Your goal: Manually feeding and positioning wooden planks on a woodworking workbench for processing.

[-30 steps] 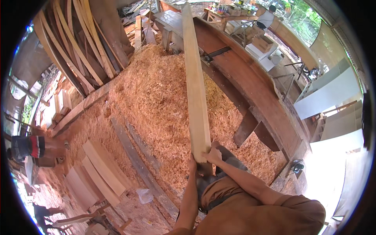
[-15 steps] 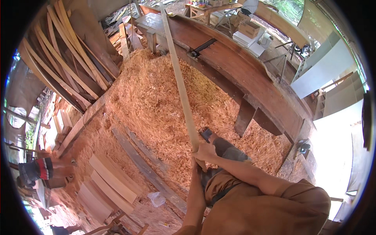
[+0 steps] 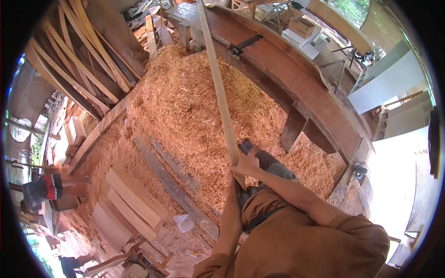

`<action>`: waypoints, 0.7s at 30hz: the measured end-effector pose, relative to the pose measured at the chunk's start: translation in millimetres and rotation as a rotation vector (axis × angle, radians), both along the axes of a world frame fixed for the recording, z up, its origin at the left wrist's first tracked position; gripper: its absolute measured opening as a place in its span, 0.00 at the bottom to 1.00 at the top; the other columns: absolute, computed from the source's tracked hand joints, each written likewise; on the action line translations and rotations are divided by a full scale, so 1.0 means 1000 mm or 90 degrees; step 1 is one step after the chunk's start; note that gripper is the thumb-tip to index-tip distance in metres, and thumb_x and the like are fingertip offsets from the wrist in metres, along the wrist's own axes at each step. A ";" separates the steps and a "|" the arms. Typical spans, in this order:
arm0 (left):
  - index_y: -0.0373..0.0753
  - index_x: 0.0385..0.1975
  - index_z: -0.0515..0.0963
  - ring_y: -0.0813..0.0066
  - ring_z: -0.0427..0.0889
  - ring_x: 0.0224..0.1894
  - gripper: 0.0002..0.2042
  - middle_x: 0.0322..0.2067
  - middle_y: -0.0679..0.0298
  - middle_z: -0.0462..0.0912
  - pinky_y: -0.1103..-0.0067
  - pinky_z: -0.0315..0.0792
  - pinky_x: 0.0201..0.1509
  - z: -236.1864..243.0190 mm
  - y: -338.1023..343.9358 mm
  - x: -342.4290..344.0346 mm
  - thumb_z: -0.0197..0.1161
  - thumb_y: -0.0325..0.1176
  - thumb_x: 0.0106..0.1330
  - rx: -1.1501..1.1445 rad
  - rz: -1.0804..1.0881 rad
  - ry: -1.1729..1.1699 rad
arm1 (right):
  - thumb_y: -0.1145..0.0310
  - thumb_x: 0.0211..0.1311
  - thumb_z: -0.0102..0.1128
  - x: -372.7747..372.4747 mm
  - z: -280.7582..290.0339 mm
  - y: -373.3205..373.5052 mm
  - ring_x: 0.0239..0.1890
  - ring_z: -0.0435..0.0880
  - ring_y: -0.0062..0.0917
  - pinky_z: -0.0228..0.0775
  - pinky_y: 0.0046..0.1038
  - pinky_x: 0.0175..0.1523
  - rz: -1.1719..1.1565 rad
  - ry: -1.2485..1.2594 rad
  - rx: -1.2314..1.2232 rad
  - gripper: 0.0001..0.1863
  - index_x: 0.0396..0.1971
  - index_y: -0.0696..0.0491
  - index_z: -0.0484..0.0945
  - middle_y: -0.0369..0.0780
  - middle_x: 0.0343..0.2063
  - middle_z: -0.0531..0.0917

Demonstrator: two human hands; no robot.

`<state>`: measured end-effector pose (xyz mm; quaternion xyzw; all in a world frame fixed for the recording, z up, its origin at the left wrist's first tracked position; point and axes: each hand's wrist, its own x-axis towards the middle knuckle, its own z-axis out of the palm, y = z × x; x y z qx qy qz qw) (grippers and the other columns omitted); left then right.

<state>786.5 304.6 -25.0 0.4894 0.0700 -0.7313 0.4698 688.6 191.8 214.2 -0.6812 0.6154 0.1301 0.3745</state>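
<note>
A long, narrow wooden board (image 3: 218, 83) slants up and away from my waist, its far end reaching past the top of the view. My right hand (image 3: 247, 164) is closed around it near the lower end. Just below, my left hand (image 3: 233, 179) grips the same end from the left side; its fingers are mostly hidden by the board. Wood shavings (image 3: 185, 102) lie in a deep heap beneath the board and around my foot.
A long wooden workbench (image 3: 282, 69) with a dark slot runs along the far right. Tall planks (image 3: 79, 51) lean at the far left. Several cut boards (image 3: 134, 199) lie on the floor at left, near a plastic bag (image 3: 184, 223). Another person (image 3: 46, 190) bends at far left.
The view has tilted slightly, so the bench and planks sit higher in it. Both hands keep their hold on the board, which has shifted little.
</note>
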 end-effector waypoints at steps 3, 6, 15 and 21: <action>0.40 0.65 0.71 0.62 0.80 0.56 0.31 0.52 0.57 0.81 0.67 0.74 0.61 0.002 -0.001 0.004 0.43 0.60 0.76 -0.002 0.003 -0.012 | 0.32 0.51 0.64 0.004 0.001 -0.001 0.43 0.87 0.41 0.81 0.43 0.44 0.005 -0.009 -0.003 0.41 0.43 0.60 0.83 0.48 0.37 0.88; 0.40 0.65 0.70 0.62 0.79 0.56 0.32 0.53 0.57 0.81 0.67 0.74 0.61 0.005 0.002 0.006 0.43 0.60 0.76 -0.007 0.003 -0.020 | 0.30 0.51 0.62 0.008 -0.004 -0.005 0.43 0.87 0.40 0.81 0.43 0.44 0.031 0.009 0.030 0.43 0.45 0.59 0.83 0.48 0.36 0.88; 0.40 0.66 0.70 0.63 0.79 0.57 0.32 0.53 0.57 0.80 0.68 0.73 0.61 0.012 -0.006 0.007 0.42 0.60 0.76 -0.028 -0.012 -0.031 | 0.25 0.50 0.59 0.008 -0.001 -0.004 0.45 0.87 0.40 0.80 0.43 0.47 0.037 0.003 0.022 0.48 0.46 0.62 0.81 0.49 0.38 0.88; 0.39 0.66 0.69 0.63 0.78 0.58 0.32 0.54 0.57 0.80 0.68 0.73 0.62 0.009 -0.002 0.012 0.42 0.60 0.76 -0.042 -0.007 -0.035 | 0.23 0.50 0.57 0.012 -0.016 0.002 0.49 0.86 0.42 0.78 0.42 0.53 0.022 -0.019 0.043 0.54 0.57 0.63 0.75 0.52 0.46 0.86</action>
